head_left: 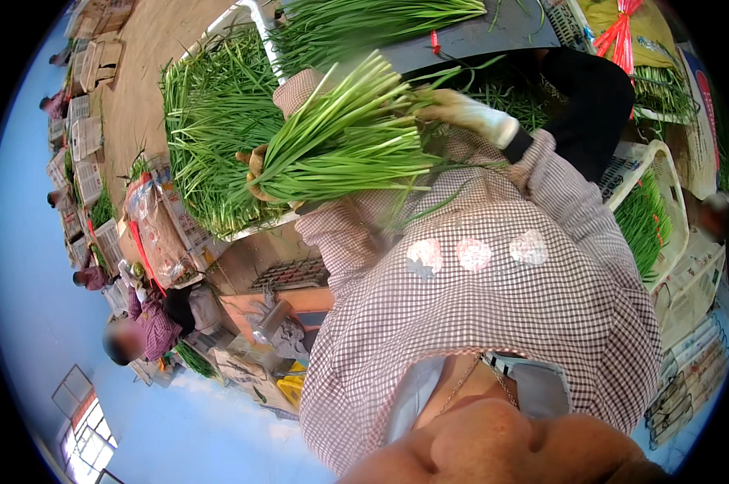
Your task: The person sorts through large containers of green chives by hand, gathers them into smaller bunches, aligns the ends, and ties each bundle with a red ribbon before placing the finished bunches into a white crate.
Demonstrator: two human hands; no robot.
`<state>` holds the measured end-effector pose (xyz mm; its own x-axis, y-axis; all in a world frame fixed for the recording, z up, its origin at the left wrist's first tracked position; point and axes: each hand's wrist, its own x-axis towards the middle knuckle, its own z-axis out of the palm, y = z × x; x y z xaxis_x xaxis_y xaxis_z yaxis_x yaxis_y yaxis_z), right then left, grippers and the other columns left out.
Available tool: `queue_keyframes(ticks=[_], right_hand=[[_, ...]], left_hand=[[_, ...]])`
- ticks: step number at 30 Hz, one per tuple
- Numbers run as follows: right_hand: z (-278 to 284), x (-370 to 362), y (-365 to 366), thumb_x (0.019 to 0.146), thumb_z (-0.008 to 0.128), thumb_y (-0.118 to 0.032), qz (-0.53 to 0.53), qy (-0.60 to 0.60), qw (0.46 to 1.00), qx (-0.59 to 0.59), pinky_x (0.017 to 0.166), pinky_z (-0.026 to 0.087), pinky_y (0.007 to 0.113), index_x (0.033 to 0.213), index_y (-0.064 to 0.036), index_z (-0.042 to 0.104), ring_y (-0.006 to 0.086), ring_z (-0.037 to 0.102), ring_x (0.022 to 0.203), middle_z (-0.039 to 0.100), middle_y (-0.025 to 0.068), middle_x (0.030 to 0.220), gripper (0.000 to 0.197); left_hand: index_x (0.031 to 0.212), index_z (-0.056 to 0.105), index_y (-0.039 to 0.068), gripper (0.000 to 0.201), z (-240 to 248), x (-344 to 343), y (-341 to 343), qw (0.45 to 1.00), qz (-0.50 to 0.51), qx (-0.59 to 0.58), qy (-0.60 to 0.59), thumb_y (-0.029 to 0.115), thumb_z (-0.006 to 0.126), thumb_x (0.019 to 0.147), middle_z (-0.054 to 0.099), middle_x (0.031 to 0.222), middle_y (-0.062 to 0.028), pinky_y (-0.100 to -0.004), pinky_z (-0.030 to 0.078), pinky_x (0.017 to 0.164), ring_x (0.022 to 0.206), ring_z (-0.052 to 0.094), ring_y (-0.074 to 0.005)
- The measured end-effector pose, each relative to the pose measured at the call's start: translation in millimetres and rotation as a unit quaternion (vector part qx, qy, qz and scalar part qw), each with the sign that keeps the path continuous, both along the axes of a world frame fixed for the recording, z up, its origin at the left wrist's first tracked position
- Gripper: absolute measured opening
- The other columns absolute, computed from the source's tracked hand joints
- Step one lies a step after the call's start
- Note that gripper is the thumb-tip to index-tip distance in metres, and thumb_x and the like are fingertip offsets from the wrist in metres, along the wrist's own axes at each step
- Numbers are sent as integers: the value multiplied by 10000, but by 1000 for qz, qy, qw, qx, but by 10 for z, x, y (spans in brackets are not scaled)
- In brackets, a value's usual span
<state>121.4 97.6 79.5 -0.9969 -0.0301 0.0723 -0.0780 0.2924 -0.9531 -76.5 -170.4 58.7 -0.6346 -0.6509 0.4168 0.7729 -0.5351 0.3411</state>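
Observation:
A loose bunch of long green garlic chives [348,145] lies across in front of my chest, its pale stem ends fanned out up and to the right. My left hand [257,171], in a brownish glove, is wrapped round the left part of this bunch. At the bunch's right side, my right hand [465,113], in a pale, stained glove, has its fingers closed at some stalks; they are slightly blurred. A big heap of garlic chives [215,137] fills a white crate [266,36] beyond my left hand. More chives [364,22] lie on a grey board [501,36] ahead.
At the right stands a white basket [675,185] holding chives with red ties. A yellow sack with a red tie [624,32] is at the upper right. Leftward are a wrapped stack [159,226] and a person in a checked top [156,323] at work. A metal cylinder [272,321] lies below.

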Motion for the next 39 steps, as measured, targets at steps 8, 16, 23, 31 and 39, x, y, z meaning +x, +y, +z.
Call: queue_keyframes(ticks=[8, 16, 23, 31, 39], right_hand=[[246, -52, -580, 1001, 682, -252, -16, -61, 910, -410, 1001, 539, 315, 1334, -21, 640, 169, 678, 1110, 727, 68, 1211, 407], [278, 313, 257, 1026, 593, -395, 40, 22, 765, -643, 687, 572, 238, 1273, -19, 644, 95, 676, 872, 693, 117, 1176, 454], [288, 271, -333, 973, 692, -460, 9, -178, 954, -241, 1027, 509, 315, 1432, 35, 538, 209, 635, 1178, 639, 159, 1344, 692], [446, 518, 27, 1028, 657, -338, -49, -209, 931, -296, 633, 442, 207, 1178, -45, 710, 35, 503, 696, 613, -36, 832, 334], [338, 240, -114, 999, 695, -303, 32, -254, 910, -327, 872, 557, 244, 1348, -1, 590, 136, 680, 988, 694, 81, 1199, 474]], left_hand=[[1449, 424, 32, 482, 46, 139, 14, 950, -175, -143, 217, 290, 521, 1054, 583, 1297, -215, -441, 320, 1273, 1297, 560, -305], [1374, 535, -4, 463, -308, -74, -529, 910, -397, 113, 41, 292, 543, 1018, 712, 1082, -127, -428, 447, 1181, 1159, 661, -266], [1380, 559, -10, 474, -37, 55, -568, 898, -423, 80, -97, 221, 573, 966, 750, 1005, -131, -497, 551, 1046, 1119, 677, -293], [1330, 606, 28, 434, -82, -88, -904, 886, -449, 49, -102, 195, 580, 930, 750, 969, -153, -513, 545, 1034, 1149, 653, -307], [1359, 526, -38, 413, -26, 34, -301, 927, -365, 65, 50, 171, 507, 1005, 714, 1091, -148, -399, 530, 1101, 1146, 656, -221]])
